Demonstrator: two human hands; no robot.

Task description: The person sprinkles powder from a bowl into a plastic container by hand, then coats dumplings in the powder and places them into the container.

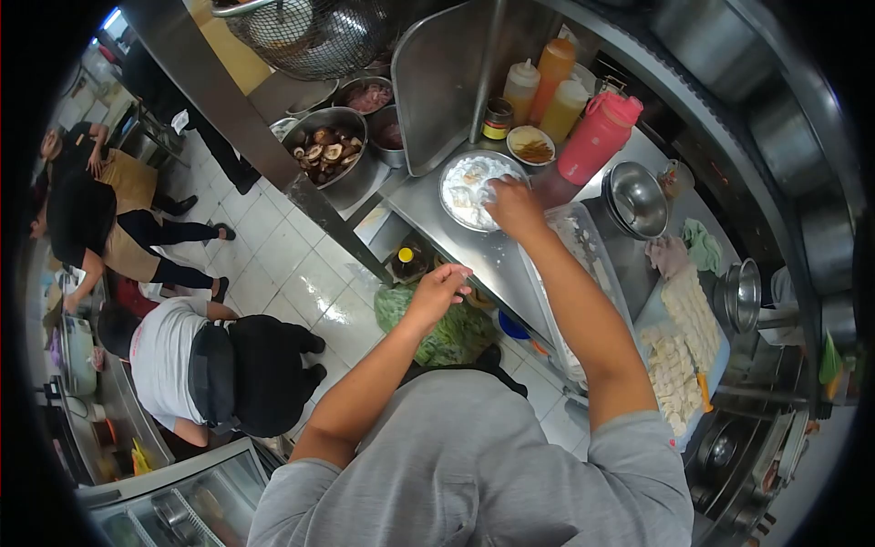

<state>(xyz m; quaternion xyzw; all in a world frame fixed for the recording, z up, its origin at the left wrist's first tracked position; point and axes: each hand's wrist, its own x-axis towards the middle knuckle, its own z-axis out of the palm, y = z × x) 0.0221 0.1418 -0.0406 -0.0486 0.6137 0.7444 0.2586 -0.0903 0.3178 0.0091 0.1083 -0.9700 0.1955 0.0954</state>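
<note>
My right hand [517, 210] reaches into a round metal bowl [445, 206] on the steel counter. White powder, with some floured pieces in it, fills the bowl [469, 182]. The fingers of this hand are bent down into the powder, and what they grip is hidden. My left hand [442, 294] hangs in the air in front of the counter, fingers loosely bent and apart, holding nothing. Beside my right forearm lies a long clear plastic tray [609, 273] with white powder in it.
Squeeze bottles [556, 68], a pink flask [597, 137] and stacked metal bowls [638, 199] stand behind. Rows of pale dough-like pieces [670, 365] lie at the right. Mushrooms [326, 153] fill a pot at the left. A bag of greens [437, 328] sits below. Several people [173, 360] work at the left.
</note>
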